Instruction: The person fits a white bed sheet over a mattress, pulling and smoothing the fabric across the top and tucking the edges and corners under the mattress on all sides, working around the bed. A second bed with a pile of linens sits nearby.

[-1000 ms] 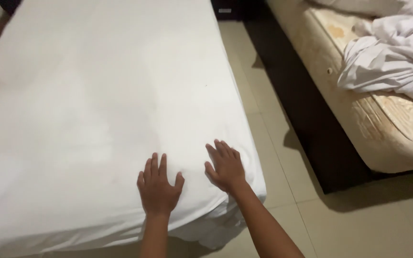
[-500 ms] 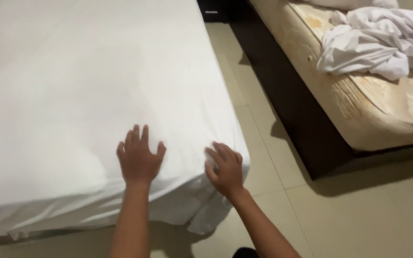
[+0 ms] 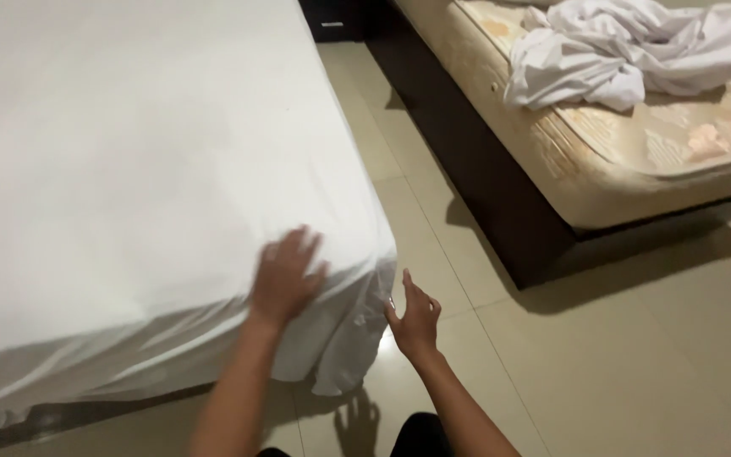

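White sheet [image 3: 129, 161] covering mattress, hanging loose at near right corner. Left hand [image 3: 285, 279] lying flat on sheet near that corner, fingers spread, gripping nothing. Right hand [image 3: 414, 317] hovering off bed's right edge beside draping cloth, fingers open, empty; earlier was resting on sheet. Tiled floor [image 3: 636, 355] giving open room rightward. Second mattress [image 3: 636, 144] bearing crumpled linen [image 3: 628, 51] well apart.
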